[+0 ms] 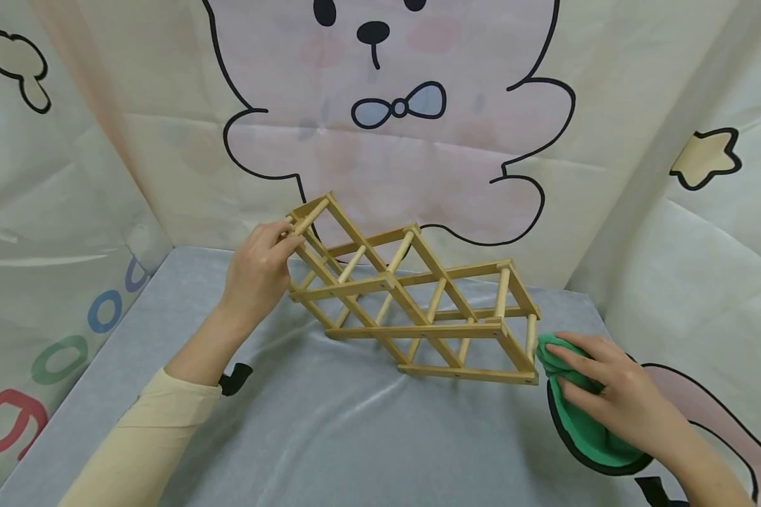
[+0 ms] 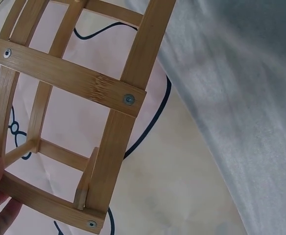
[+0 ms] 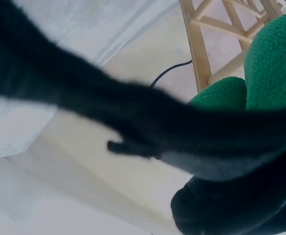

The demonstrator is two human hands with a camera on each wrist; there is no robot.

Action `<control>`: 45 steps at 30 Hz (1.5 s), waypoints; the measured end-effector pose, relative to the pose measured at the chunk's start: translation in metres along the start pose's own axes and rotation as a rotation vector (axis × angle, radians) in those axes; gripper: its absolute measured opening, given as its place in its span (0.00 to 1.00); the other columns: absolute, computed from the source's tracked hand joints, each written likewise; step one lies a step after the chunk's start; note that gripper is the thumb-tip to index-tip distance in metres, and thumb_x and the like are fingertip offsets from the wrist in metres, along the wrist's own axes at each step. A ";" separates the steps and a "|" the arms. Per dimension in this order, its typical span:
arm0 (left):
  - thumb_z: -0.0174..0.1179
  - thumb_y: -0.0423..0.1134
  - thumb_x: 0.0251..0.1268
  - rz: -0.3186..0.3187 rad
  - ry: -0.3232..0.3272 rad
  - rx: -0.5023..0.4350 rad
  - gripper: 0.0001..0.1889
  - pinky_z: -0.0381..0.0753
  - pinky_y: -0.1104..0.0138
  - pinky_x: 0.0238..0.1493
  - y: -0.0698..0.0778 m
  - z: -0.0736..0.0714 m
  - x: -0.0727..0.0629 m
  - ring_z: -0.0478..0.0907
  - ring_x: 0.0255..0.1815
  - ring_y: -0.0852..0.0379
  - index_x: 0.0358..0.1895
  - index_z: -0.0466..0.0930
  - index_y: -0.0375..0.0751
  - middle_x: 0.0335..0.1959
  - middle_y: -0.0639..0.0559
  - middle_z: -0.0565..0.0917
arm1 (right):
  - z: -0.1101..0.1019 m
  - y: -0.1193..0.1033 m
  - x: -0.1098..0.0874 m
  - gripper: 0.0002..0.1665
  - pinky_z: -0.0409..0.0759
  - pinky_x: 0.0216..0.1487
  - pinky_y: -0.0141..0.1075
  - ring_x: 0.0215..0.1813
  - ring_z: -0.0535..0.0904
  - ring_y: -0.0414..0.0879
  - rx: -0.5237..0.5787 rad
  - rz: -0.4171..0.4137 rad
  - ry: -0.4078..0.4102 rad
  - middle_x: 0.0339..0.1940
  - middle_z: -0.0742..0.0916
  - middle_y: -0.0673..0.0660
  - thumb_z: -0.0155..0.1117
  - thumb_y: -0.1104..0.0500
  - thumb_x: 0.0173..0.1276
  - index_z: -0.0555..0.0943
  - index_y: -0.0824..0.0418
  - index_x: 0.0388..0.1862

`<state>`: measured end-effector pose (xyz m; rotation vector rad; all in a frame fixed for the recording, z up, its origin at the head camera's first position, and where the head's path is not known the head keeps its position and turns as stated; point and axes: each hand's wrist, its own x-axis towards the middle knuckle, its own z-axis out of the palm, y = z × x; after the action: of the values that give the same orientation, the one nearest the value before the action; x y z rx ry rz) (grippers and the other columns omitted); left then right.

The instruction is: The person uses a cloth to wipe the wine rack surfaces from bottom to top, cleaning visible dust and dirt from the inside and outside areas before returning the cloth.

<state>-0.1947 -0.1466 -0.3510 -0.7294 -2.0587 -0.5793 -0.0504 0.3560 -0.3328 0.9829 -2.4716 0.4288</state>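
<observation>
A folding wooden lattice rack (image 1: 355, 287) stands tilted in the middle of the head view, its left end higher than its right. My left hand (image 1: 258, 271) grips the upper left end between thumb and fingers. The left wrist view shows that slatted end (image 2: 74, 76) close up, with fingertips (image 2: 6, 216) at its lower corner. At the rack's right end my right hand (image 1: 628, 394) holds a bunched green cloth (image 1: 599, 433) with a dark edge. Its fuzzy folds (image 3: 277, 63) show in the right wrist view, where a dark blurred shape hides the hand.
A grey cloth-covered table (image 1: 330, 436) lies under the rack. Behind it hangs a pale backdrop (image 1: 165, 141) printed with a cartoon bear, and printed side sheets flank the table. A black strap end (image 1: 236, 379) sticks out by the left wrist.
</observation>
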 end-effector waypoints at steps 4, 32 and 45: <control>0.58 0.06 0.54 -0.008 -0.008 0.018 0.20 0.87 0.50 0.35 0.004 -0.004 -0.002 0.81 0.42 0.36 0.42 0.88 0.29 0.45 0.35 0.84 | -0.006 0.006 0.002 0.39 0.68 0.57 0.11 0.68 0.68 0.29 -0.006 0.059 0.024 0.61 0.84 0.62 0.48 0.34 0.81 0.88 0.65 0.58; 0.58 0.06 0.52 -0.007 0.061 0.050 0.21 0.82 0.54 0.26 0.040 -0.021 -0.020 0.78 0.33 0.39 0.41 0.89 0.30 0.43 0.35 0.84 | -0.019 0.048 0.007 0.32 0.61 0.49 0.14 0.67 0.69 0.33 -0.074 0.366 0.036 0.64 0.82 0.66 0.77 0.73 0.57 0.84 0.68 0.63; 0.60 0.07 0.52 -0.024 0.066 0.051 0.22 0.84 0.53 0.28 0.049 -0.026 -0.025 0.80 0.35 0.40 0.43 0.91 0.32 0.46 0.35 0.85 | 0.004 0.080 -0.001 0.30 0.72 0.44 0.46 0.61 0.74 0.76 -0.072 0.486 -0.070 0.65 0.80 0.75 0.73 0.67 0.64 0.80 0.72 0.66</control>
<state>-0.1347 -0.1347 -0.3519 -0.6489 -2.0165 -0.5549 -0.1075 0.4110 -0.3469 0.3636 -2.7606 0.4561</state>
